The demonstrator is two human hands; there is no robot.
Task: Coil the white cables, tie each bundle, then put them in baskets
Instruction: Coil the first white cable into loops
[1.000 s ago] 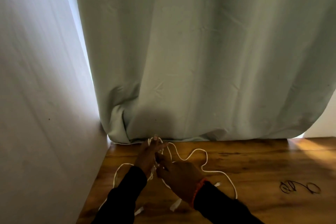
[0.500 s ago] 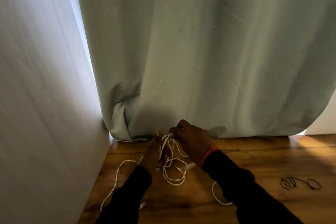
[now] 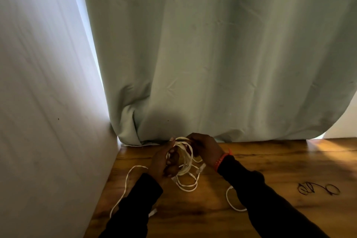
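Nearest you, two loose tails of the white cable (image 3: 186, 162) trail on the wooden table (image 3: 270, 164), one each side of the coil. Your left hand (image 3: 164, 162) grips the coil, loops standing upright; your right hand (image 3: 204, 147) pinches its far top, just right. One cable, one black tie (image 3: 318, 188) well right, no baskets visible.

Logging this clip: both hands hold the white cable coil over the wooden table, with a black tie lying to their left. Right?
Not quite. The head view shows the black tie lying to the right of the hands, not the left. Left hand and right hand do hold the white cable coil over the wooden table.
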